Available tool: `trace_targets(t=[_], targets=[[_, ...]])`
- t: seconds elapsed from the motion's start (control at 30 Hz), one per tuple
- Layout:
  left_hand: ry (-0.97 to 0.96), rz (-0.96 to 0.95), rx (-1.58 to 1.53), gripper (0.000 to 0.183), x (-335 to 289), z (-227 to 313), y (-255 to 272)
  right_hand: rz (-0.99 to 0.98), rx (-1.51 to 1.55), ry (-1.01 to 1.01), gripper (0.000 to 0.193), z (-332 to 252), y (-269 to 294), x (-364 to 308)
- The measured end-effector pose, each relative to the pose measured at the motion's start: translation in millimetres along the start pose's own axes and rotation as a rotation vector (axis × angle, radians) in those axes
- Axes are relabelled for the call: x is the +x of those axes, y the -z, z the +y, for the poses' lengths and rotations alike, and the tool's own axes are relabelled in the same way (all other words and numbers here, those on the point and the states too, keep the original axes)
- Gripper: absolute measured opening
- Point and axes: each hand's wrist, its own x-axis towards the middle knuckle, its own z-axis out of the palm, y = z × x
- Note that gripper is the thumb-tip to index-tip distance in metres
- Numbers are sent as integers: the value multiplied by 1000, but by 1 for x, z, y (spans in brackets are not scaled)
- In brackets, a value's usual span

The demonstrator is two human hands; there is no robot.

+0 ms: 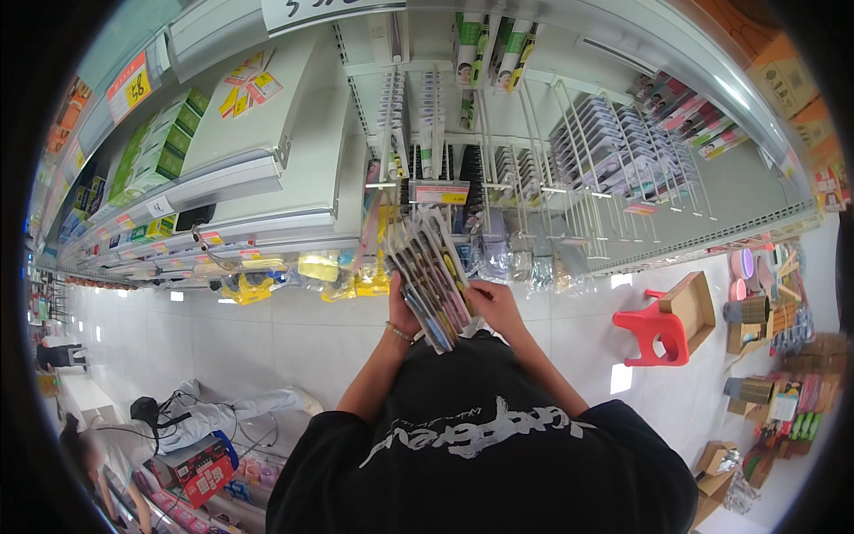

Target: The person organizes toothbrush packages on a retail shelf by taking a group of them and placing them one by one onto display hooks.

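Note:
In front of my chest is a fanned bunch of long, narrow packs [431,278], in clear plastic and card, that look like packaged toothbrushes. My left hand [402,307] is wrapped round their left side, a beaded bracelet on its wrist. On the right edge of the same bunch, my right hand [491,301] is closed with its fingers pinching. Just beyond the packs, a display rack holds rows of hanging packs [391,120] on metal hooks. A red and yellow price tag [440,193] hangs right above the bunch.
At left, shelves carry green boxes [160,142]; yellow bags [249,287] hang low. More hooks with packs [614,147] are at upper right. A red stool [658,334] bearing a cardboard box [691,311] stands to my right. Another person [191,418] is at lower left.

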Motion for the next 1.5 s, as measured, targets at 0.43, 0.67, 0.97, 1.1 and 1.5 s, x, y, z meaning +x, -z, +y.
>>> trace_targets(t=[0.43,0.67,0.97,1.1,1.5], targets=[[-75,-101,-172,73,-19,2,-5,337,-192,190,18,-4,70,79],[-81,-47,-133,72,-21,-6,-7,436,-158,148,20,1,80,95],[-24,21,-100,70,-16,-11,-6,541,-209,207,18,19,76,97],[-21,-49,-108,71,-18,-6,-13,560,-27,155,18,25,62,102],[-173,37,-28,65,-26,13,-29,276,282,-11,29,51,25,122]])
